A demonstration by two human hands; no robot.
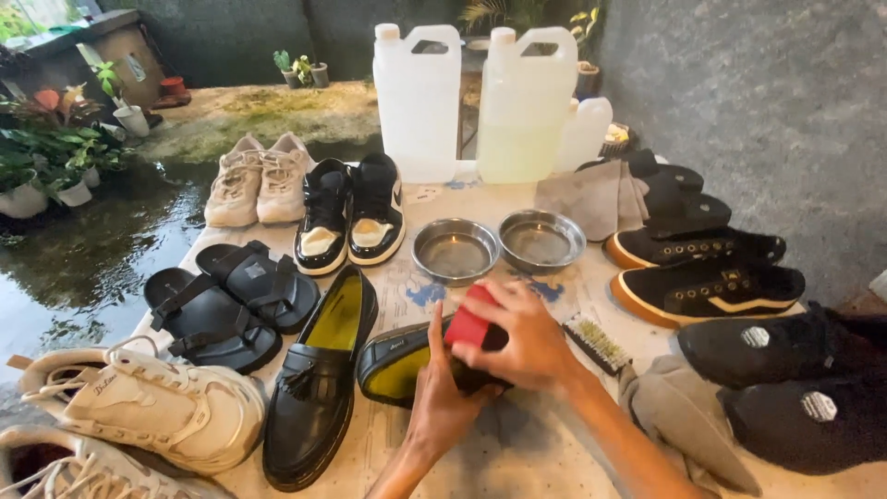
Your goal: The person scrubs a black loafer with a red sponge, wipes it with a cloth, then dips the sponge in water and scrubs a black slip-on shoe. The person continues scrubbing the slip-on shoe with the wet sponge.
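Observation:
My left hand (442, 397) holds a black loafer (393, 362) with a yellow lining, tipped on its side near the table's front middle. My right hand (522, 337) presses a red pad or sponge (469, 321) against the loafer's upper. The matching black tasselled loafer (319, 379) lies flat just to the left. A small brush (596, 342) with pale bristles rests on the table right of my right hand.
Two empty metal bowls (455, 250) (540, 240) sit behind the loafer. Black sandals (226, 300), white sneakers (148, 407), black-and-white high-tops (351, 214) and beige sneakers (257, 180) fill the left. Black sneakers (711, 286), grey cloths (684, 420) and black slippers (785, 370) lie right. Plastic jugs (418, 102) stand at the back.

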